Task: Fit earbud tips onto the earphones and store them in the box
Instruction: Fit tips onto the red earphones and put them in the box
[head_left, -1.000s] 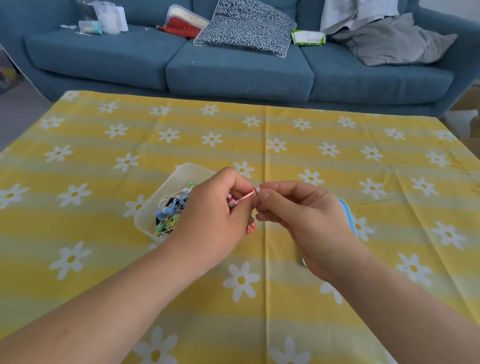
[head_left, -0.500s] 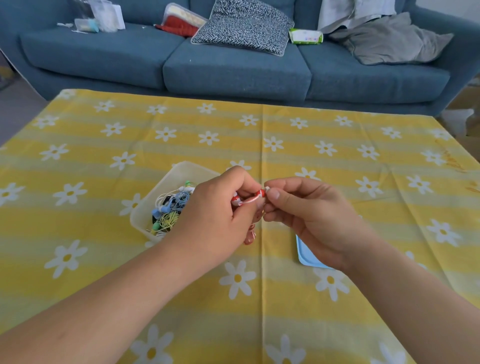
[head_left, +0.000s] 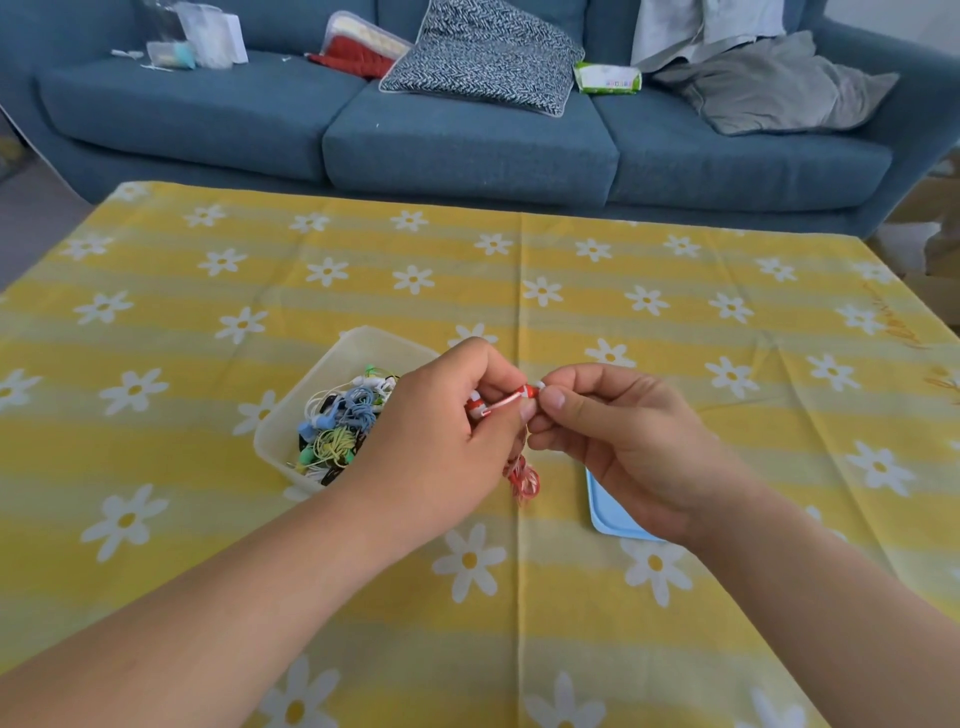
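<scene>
My left hand (head_left: 447, 441) pinches one red-and-white earbud of the red earphones (head_left: 501, 402). My right hand (head_left: 623, 441) pinches the other bud at its white tip, right beside the left fingers. The coiled red cable (head_left: 523, 480) hangs below between the two hands. A clear plastic box (head_left: 358, 343) stands on the table just left of my left hand. It holds several tangled earphones (head_left: 337, 426) in blue, yellow, green and white. My left hand hides the box's right side.
A light blue lid (head_left: 608, 519) lies flat on the yellow daisy tablecloth (head_left: 519, 597), partly under my right hand. Beyond the table's far edge stands a blue sofa (head_left: 467, 140) with a patterned cushion, a grey pillow and small packets.
Both hands stay together on the red earphones, and my fingers have shifted slightly on the buds. More of the blue lid shows than one second ago.
</scene>
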